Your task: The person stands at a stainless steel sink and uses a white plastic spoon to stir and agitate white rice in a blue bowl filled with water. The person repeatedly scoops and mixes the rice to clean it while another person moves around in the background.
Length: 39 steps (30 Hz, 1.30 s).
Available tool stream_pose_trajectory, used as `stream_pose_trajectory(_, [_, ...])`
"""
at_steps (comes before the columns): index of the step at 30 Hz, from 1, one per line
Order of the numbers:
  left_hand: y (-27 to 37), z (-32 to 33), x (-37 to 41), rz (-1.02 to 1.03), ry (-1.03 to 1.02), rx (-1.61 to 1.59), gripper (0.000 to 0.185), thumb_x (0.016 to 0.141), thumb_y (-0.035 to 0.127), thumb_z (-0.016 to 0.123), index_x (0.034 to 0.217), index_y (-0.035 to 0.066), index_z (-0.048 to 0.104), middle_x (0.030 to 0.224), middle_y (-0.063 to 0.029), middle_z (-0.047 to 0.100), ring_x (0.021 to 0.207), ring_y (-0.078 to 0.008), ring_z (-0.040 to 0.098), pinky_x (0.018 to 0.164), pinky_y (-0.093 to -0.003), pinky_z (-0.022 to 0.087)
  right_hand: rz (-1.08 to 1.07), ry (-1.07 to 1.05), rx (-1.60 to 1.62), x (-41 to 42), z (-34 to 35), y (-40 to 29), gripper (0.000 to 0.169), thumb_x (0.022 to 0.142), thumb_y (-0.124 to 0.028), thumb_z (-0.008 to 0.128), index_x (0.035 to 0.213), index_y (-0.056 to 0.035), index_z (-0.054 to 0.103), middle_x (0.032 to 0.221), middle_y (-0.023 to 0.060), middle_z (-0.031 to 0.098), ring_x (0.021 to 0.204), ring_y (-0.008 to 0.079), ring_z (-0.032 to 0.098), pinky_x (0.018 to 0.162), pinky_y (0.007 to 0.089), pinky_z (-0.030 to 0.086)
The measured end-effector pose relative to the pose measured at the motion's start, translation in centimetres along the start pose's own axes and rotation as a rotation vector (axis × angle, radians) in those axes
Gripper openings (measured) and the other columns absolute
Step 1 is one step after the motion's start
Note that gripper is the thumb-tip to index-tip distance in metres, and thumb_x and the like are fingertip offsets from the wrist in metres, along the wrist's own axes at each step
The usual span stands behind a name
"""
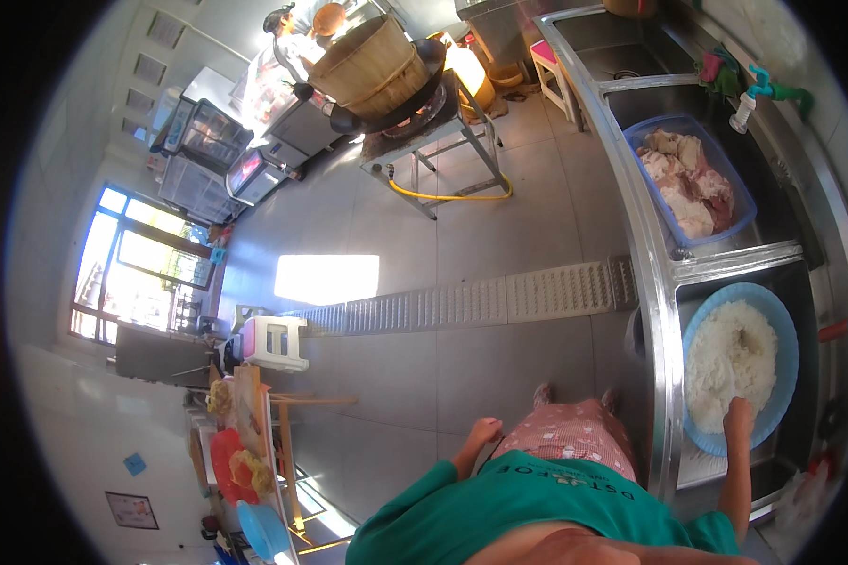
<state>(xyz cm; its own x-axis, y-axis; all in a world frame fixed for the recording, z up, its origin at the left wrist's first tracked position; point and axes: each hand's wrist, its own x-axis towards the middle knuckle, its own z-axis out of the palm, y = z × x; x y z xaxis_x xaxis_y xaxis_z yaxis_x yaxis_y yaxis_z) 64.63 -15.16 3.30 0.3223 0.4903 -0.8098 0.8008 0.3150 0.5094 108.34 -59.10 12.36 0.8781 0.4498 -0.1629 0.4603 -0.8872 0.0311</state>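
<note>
My right hand (740,417) is closed on the handle of a pale scoop or spoon (728,381), whose other end lies in white, crumbly food, perhaps cooked rice (745,335). A round blue plastic basin (784,353) holds this food and stands in the near steel sink. Beside the apron (572,431), away from the basin, my left hand (487,429) hangs with fingers curled and nothing visible in it. In the middle sink, a blue plastic tub (745,219) contains raw meat pieces (689,180).
A steel sink rim (668,367) runs along my right side. Ahead, a wooden steamer barrel (374,67) sits in a wok over a lit burner on a metal stand (424,134). A person (293,46) is behind it. White stools (279,342) and a table with basins are at left.
</note>
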Motion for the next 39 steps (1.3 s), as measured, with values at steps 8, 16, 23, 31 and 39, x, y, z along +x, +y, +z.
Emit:
stream_pose_trajectory(8, [3.7, 0.6, 0.9, -0.017, -0.012, 0.028, 0.023, 0.08, 0.024, 0.051, 0.081, 0.002, 0.057, 0.066, -0.0082, 0.058, 0.053, -0.0158, 0.054, 0.047, -0.0276, 0.044, 0.195, 0.145, 0.161, -6.8, 4.8, 11.2, 0.012, 0.068, -0.009, 0.055, 0.067, 0.0003, 0.048, 0.061, 0.0171, 0.051, 0.057, 0.034, 0.052, 0.051, 0.0415, 0.041])
stream_pose_trajectory(16, [-1.2, 0.3, -1.0, 0.007, 0.011, 0.011, 0.025, 0.078, 0.025, 0.053, 0.081, 0.001, 0.06, 0.065, -0.0076, 0.059, 0.055, -0.0159, 0.055, 0.051, -0.0281, 0.046, 1.044, -0.191, 1.396, 2.2, 9.0, 5.8, 0.016, 0.072, -0.01, 0.048, 0.057, -0.0054, 0.046, 0.041, 0.0032, 0.036, 0.028, 0.0128, 0.033, 0.025, 0.0266, 0.023])
stream_pose_trajectory(23, [-0.3, 0.4, -0.7, 0.074, -0.008, 0.063, 0.023, 0.076, 0.021, 0.05, 0.071, 0.0, 0.057, 0.062, -0.0094, 0.058, 0.051, -0.0164, 0.054, 0.047, -0.029, 0.044, 0.19, 0.138, 0.428, 3.7, 9.4, 5.8, 0.015, 0.072, -0.011, 0.052, 0.062, -0.0009, 0.049, 0.055, 0.014, 0.049, 0.047, 0.0284, 0.048, 0.041, 0.0386, 0.036])
stream_pose_trajectory(31, [3.0, 1.3, -1.0, -0.034, 0.018, -0.108, 0.022, 0.08, 0.022, 0.051, 0.078, 0.001, 0.055, 0.065, -0.0092, 0.056, 0.049, -0.0166, 0.051, 0.044, -0.0271, 0.043, 0.253, 0.142, 0.251, -0.9, -7.9, 0.3, 0.014, 0.072, -0.009, 0.052, 0.064, 0.0027, 0.05, 0.065, 0.0232, 0.052, 0.065, 0.0391, 0.052, 0.057, 0.0461, 0.039])
stream_pose_trajectory(39, [5.5, 0.3, -0.6, -0.006, -0.004, -0.021, 0.022, 0.08, 0.022, 0.051, 0.083, 0.0, 0.056, 0.066, -0.0089, 0.057, 0.052, -0.0162, 0.053, 0.048, -0.0278, 0.046, 0.25, 0.109, 0.442, -0.2, -0.9, -3.6, 0.018, 0.071, -0.013, 0.054, 0.063, 0.0038, 0.052, 0.067, 0.0233, 0.052, 0.066, 0.0393, 0.051, 0.058, 0.045, 0.039])
